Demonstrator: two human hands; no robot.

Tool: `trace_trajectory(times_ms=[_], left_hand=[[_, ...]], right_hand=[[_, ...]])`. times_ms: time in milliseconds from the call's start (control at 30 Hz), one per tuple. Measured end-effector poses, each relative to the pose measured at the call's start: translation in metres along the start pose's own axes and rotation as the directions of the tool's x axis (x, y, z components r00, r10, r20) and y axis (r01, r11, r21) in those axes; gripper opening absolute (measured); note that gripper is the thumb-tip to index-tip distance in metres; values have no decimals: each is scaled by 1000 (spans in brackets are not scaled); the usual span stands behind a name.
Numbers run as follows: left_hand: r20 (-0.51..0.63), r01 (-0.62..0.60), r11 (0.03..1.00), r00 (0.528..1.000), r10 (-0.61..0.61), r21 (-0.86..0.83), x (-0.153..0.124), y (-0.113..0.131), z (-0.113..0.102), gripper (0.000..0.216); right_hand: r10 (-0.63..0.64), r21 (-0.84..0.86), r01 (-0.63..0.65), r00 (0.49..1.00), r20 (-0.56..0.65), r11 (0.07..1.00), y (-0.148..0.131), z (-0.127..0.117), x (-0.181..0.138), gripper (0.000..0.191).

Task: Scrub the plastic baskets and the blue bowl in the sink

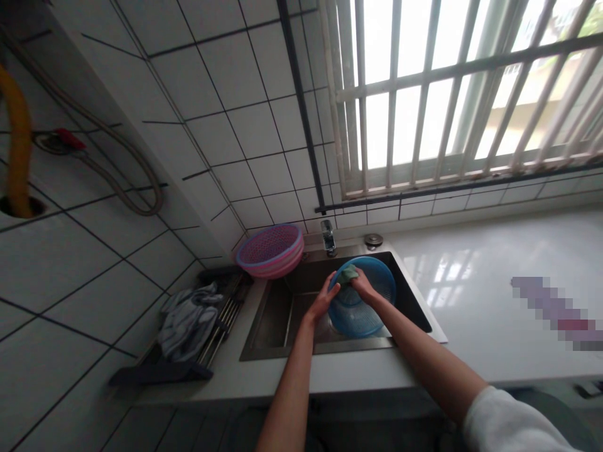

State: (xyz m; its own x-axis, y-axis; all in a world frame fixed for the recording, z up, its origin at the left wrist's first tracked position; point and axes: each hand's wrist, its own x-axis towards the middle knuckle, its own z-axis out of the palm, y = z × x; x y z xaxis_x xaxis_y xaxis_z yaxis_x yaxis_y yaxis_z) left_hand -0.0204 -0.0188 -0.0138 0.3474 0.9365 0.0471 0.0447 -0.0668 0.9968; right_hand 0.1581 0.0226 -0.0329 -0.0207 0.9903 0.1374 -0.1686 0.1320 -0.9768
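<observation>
A round blue plastic basket (360, 320) is tilted inside the steel sink (268, 320). My left hand (324, 300) grips the basket's left rim, thumb on the inside and the other fingers partly hidden behind the wall. In my right hand (363, 285) is a green cloth (347, 274), pressed against the inner side of the basket near its upper left rim. The fingers of my right hand are closed round the cloth.
Stacked pink and blue baskets (271, 251) stand at the sink's back left corner, beside the faucet (328, 237). A round metal drain strainer (374, 240) lies behind the sink. A crumpled striped cloth (191, 320) rests on a dark rack (160, 371) at left. White counter (471, 314) extends right, with a blurred-out object on it.
</observation>
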Motion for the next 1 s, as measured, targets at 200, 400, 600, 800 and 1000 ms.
trace_trajectory(times_ms=[200, 400, 600, 800, 1000], left_hand=[[-19, 37, 999, 999, -37, 37, -3, -1, -2, 81], [-6, 17, 999, 1000, -17, 30, -1, 0, -2, 82], [3, 21, 999, 1000, -21, 24, 0, 0, -1, 83], [6, 4, 994, 1000, -5, 106, -3, 2, -3, 84], [-10, 12, 996, 1000, -11, 87, 0, 0, -2, 84]], right_hand=[[144, -190, -59, 868, 474, 980, -2, 6, -18, 14], [64, -107, -33, 952, 300, 994, -3, 5, -11, 22], [78, 50, -79, 997, 17, 996, -4, -2, 1, 33], [228, -158, -175, 871, 435, 972, 2, 3, -19, 27], [74, -104, -49, 964, 256, 993, 0, 3, -12, 28]])
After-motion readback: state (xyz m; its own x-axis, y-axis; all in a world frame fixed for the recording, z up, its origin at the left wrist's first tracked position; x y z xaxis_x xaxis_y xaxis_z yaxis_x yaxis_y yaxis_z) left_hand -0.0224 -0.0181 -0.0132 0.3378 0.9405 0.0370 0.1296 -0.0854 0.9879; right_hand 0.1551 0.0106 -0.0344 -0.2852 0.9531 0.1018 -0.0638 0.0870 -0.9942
